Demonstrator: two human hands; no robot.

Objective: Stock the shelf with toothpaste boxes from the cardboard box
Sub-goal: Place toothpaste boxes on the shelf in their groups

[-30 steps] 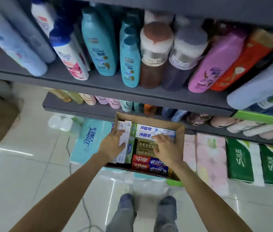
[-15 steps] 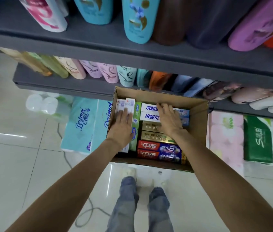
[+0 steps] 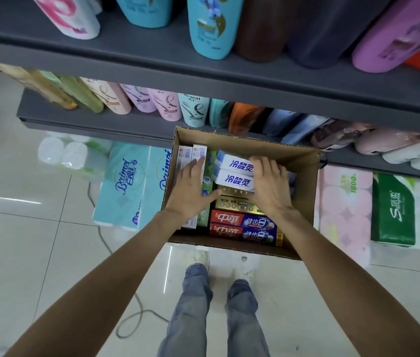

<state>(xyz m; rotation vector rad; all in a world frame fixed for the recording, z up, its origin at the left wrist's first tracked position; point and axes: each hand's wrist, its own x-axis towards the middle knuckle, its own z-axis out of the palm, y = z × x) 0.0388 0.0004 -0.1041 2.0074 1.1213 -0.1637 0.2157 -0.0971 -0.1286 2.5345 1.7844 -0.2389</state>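
An open cardboard box [image 3: 304, 191] stands on the floor below the shelves, filled with toothpaste boxes. Two white and blue toothpaste boxes [image 3: 234, 172] lie at its back, gold ones [image 3: 237, 206] in the middle, red and blue ones [image 3: 239, 226] at the front. White and green boxes [image 3: 198, 154] stand along the left side. My left hand [image 3: 191, 191] lies flat with straight fingers on the white and green boxes. My right hand [image 3: 268, 184] rests on the right part of the white and blue boxes, fingers bent over them; a grip is not plain.
Grey shelves [image 3: 203, 73] above hold shampoo bottles [image 3: 211, 27] and tubes [image 3: 193, 109]. Tissue packs [image 3: 126, 186] stand left of the box, pink [image 3: 342, 207] and green packs [image 3: 396, 210] to its right. A cable [image 3: 131, 320] lies on the tiled floor by my legs [image 3: 191, 313].
The camera has tilted down and closer to the box. My right hand slid from the gold boxes up onto the white and blue ones. My left hand stayed on the left boxes.
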